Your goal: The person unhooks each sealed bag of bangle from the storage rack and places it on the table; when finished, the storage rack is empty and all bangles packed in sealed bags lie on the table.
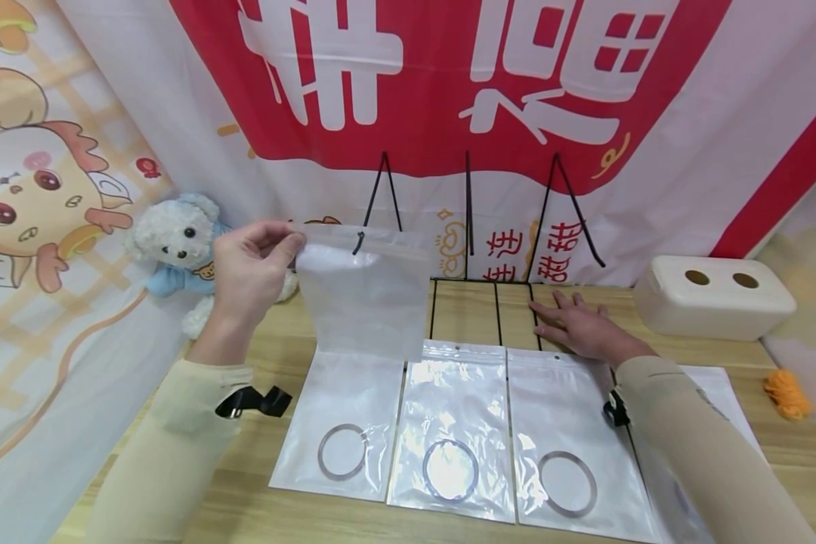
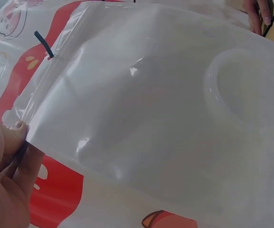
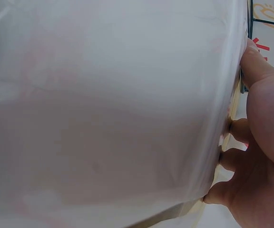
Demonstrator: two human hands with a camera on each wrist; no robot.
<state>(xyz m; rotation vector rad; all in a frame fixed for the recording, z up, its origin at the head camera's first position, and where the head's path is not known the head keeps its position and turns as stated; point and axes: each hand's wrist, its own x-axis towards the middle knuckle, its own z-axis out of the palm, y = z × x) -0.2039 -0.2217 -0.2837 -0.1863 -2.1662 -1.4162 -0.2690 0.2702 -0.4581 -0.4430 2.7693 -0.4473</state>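
Note:
My left hand (image 1: 255,264) pinches the top corner of a whitish translucent zip bag (image 1: 363,298), raising its upper part from the table. A black hook end (image 1: 359,240) pokes through the hole near the bag's top edge. Toward the bag's far end, a pale ring shape (image 2: 213,80) shows in the left wrist view. My right hand (image 1: 578,325) rests with fingers spread on the black wire base (image 1: 498,310), by the top edge of another bag (image 1: 551,423). A middle bag (image 1: 455,400) lies flat between them, and both flat bags carry ring shapes.
Black rods (image 1: 468,204) of the wire stand rise against the printed cloth (image 1: 421,162). A white plush bear (image 1: 177,238) sits at the left. On the right are a cream box (image 1: 714,310) with two holes and an orange yarn bundle (image 1: 787,394). Wood-look table (image 1: 258,446) underneath.

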